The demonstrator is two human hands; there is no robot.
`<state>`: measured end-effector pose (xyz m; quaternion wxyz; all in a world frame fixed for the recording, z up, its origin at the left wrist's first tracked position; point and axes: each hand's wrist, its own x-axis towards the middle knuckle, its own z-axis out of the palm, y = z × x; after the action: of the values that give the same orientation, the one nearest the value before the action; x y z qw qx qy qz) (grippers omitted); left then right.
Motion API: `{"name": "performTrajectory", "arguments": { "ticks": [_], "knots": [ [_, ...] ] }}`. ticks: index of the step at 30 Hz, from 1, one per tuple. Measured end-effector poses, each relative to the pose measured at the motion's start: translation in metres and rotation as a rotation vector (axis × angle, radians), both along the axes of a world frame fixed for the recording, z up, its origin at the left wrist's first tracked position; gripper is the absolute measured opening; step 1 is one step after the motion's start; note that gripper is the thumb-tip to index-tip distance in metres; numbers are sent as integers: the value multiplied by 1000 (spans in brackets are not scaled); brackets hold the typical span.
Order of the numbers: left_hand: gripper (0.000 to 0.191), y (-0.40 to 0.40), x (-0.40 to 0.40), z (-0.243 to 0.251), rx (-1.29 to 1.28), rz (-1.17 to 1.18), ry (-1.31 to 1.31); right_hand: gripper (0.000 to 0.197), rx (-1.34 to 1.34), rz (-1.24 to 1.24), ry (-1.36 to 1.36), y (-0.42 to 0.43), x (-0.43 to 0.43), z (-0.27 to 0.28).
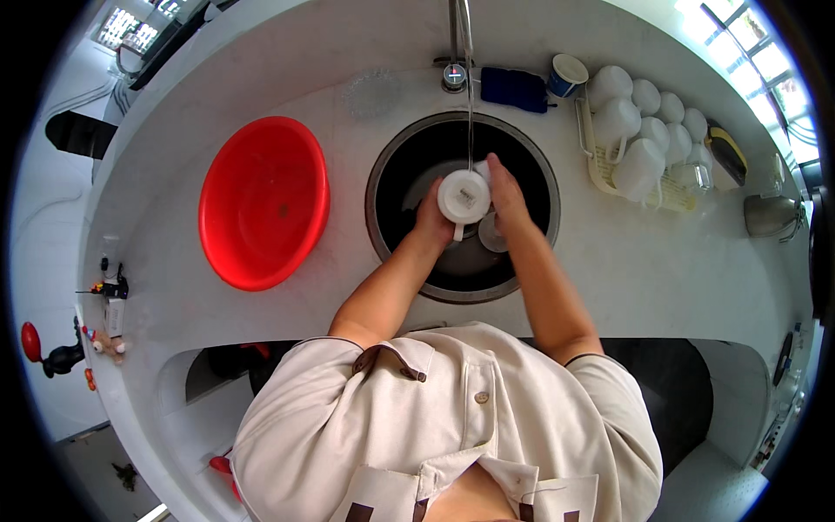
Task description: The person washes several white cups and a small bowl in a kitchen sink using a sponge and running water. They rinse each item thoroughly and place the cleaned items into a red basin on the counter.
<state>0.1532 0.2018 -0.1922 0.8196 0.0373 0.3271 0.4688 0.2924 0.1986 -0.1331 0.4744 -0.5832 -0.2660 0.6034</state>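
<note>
Over the round dark sink (450, 277), my left hand (430, 218) grips a white mug (460, 210). The mug is upside down, its base with a small label turned up towards me and its handle pointing my way. My right hand (509, 196) is at the mug's right side with a small white pad (483, 171), sponge or cloth, pressed between the fingers and the mug. A thin stream of water (470, 117) runs from the faucet (455, 39) to the mug's far rim. Below my right wrist, a clear round glass (492, 233) rests in the sink, partly hidden.
A red plastic basin (264, 202) stands left of the sink. Behind the sink lie a dark blue cloth (514, 90) and a blue paper cup (567, 75). To the right, a cream drying rack (603, 173) holds several white mugs (639, 169). Further right is a metal pitcher (771, 215).
</note>
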Motion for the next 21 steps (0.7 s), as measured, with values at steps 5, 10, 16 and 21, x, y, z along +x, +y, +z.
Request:
{"name": "performTrajectory", "arguments": {
  "ticks": [5,10,16,21],
  "knots": [
    [38,10,-9,4,6,-100,-48,42,-93,17,162,-9,-8,16],
    [42,5,-13,7,95,-84,60,32,53,-68,156,10,-15,16],
    [79,-22,0,67,1076,-117,1571,36,-73,-94,24,31,-13,-5],
    [60,0,-7,28,837,85,1282,50,147,34,-50,19,-21,1]
  ]
}}
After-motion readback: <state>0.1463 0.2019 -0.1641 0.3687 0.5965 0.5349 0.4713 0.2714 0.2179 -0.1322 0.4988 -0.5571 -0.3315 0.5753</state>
